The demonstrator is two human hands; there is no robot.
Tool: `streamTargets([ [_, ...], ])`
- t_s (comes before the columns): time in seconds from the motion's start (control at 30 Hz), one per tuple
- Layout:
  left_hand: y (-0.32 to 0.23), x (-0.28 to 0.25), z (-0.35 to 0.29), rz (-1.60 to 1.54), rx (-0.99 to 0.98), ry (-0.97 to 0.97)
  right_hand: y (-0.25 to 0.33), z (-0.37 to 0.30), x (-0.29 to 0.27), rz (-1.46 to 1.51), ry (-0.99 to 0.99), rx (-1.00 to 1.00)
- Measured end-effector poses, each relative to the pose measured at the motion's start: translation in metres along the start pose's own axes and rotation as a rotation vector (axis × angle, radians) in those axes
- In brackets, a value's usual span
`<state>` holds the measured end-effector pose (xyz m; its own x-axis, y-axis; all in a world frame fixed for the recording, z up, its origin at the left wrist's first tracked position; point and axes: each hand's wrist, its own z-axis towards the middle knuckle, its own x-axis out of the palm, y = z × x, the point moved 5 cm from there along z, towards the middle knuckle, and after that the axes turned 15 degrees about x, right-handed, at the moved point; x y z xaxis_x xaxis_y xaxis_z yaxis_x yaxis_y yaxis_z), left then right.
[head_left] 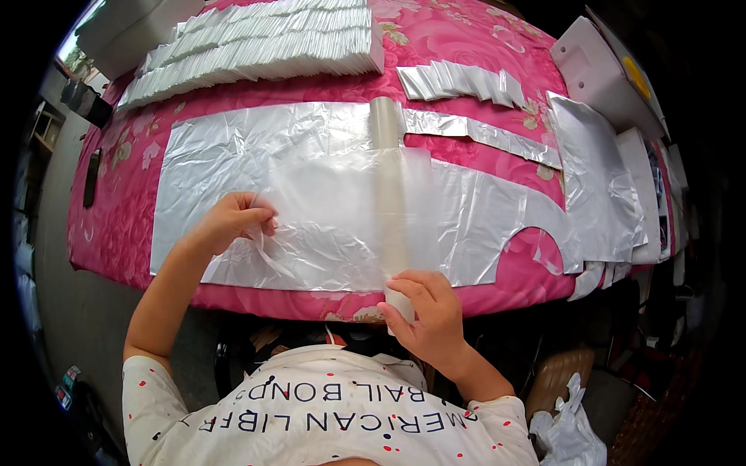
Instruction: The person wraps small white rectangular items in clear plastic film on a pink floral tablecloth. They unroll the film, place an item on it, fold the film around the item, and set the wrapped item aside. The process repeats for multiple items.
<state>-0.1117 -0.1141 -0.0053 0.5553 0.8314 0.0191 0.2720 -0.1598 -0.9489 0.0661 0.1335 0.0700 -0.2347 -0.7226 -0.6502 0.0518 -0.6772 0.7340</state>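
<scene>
The roll (384,128), a long, greyish-beige cylinder, lies front to back across the middle of the table (109,233), on top of a large silver sheet (194,171). The right hand (427,311) is clamped around its near end, thumb on the left side and fingers curled over the top, close to the table's front edge. The rest of the roll stretches away beyond that hand.

A clear plastic sheet (330,182) is spread across the roll's middle, which shows through it, and reaches out a little past its right side. On the other side, the left hand (237,217) pinches the sheet's left edge between thumb and fingers, above the silver sheet. This hand is to the left of the roll and farther from the person's body than the right one. The two hands are well apart, with most of the clear plastic between the left hand and the roll.

Right of the roll's far end runs a narrow silver strip (501,141). Beyond it is a short row of silver packets (462,83), and long rows of white packets (264,50) fill the far left of the table.
</scene>
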Motion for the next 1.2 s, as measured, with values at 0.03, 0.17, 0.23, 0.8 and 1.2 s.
streamTargets([
  [0.03, 0.008, -0.029, -0.008, 0.041, -0.018, -0.106, -0.004, -0.005, -0.002, -0.158, -0.092, 0.011],
  [0.17, 0.009, -0.069, -0.022, 0.345, -0.022, -0.107, -0.035, -0.029, 0.011, -0.211, 0.129, 0.539],
  [0.23, 0.008, -0.072, -0.023, 0.318, -0.041, -0.096, -0.046, -0.040, 0.025, -0.178, 0.266, 0.649],
  [0.8, -0.079, 0.029, -0.031, 1.143, 0.761, -0.195, -0.054, -0.048, 0.034, -0.056, 0.365, 0.827],
  [1.2, 0.014, 0.162, 0.018, 1.151, 0.825, 0.088, -0.049, -0.044, 0.033, -0.048, 0.496, 0.791],
])
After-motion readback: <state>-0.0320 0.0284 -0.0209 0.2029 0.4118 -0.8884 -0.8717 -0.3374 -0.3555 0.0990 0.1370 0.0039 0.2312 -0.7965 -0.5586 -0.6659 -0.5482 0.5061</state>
